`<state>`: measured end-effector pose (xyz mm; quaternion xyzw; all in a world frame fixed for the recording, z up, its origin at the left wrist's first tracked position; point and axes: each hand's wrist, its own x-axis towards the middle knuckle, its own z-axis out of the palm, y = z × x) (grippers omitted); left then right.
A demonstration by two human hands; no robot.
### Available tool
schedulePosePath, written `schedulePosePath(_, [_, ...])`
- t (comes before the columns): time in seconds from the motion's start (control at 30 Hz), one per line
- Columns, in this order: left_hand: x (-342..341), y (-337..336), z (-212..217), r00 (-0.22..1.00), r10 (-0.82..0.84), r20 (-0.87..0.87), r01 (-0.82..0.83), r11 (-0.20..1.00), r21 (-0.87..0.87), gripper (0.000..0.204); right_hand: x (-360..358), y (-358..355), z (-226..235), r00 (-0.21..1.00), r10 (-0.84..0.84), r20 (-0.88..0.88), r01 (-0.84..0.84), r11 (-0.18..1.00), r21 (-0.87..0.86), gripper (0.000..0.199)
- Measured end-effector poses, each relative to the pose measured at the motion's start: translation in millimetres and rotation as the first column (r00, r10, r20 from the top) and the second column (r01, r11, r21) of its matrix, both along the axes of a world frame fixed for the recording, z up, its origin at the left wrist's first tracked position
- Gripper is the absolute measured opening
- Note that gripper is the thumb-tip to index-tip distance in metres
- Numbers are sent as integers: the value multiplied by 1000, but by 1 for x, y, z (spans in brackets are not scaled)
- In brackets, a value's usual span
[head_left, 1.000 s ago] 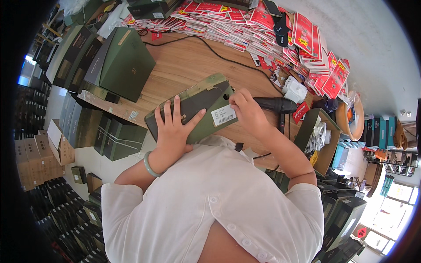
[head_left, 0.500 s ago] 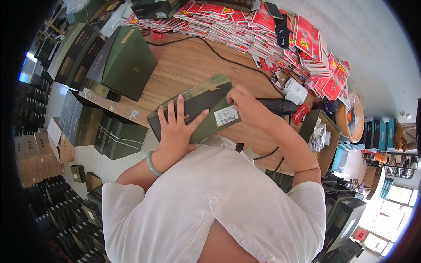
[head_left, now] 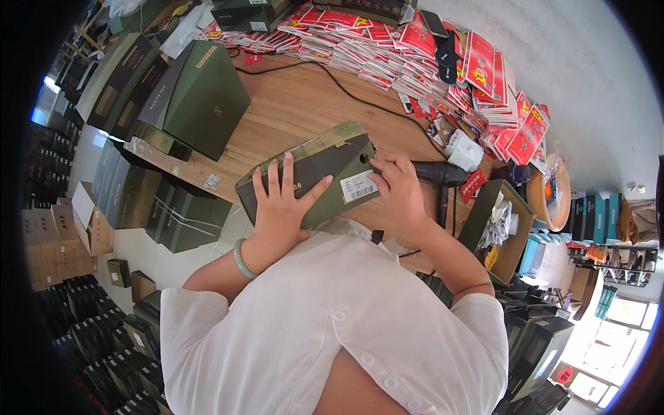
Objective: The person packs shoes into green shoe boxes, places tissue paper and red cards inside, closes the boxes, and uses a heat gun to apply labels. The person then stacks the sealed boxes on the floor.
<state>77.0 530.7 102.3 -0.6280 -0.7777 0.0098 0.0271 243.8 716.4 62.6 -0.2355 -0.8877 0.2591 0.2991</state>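
Currently, my left hand [head_left: 280,205] lies spread on the green shoebox [head_left: 328,159], at the edge of the wooden table [head_left: 294,104]; whether my right hand [head_left: 402,190] pinches, I cannot tell. Uneven pressure could tip it.

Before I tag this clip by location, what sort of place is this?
Probably a stockroom also used for packing: many dark boxes are stacked at lower left, brown cartons stand near them, and flat red-and-white items are heaped along the wooden table.
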Motion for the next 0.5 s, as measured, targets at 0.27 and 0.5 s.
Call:
schedulePosePath(0.27, [0, 0, -3, 1000, -5, 6, 5, 1000, 12, 121, -4, -6, -6, 997, -82, -3, 82, 996, 26, 7])
schedulePosePath(0.5, [2, 0, -1, 1000, -4, 11, 4, 1000, 9, 121, -1, -21, 3, 972, -139, 189, 130, 990, 61, 6])
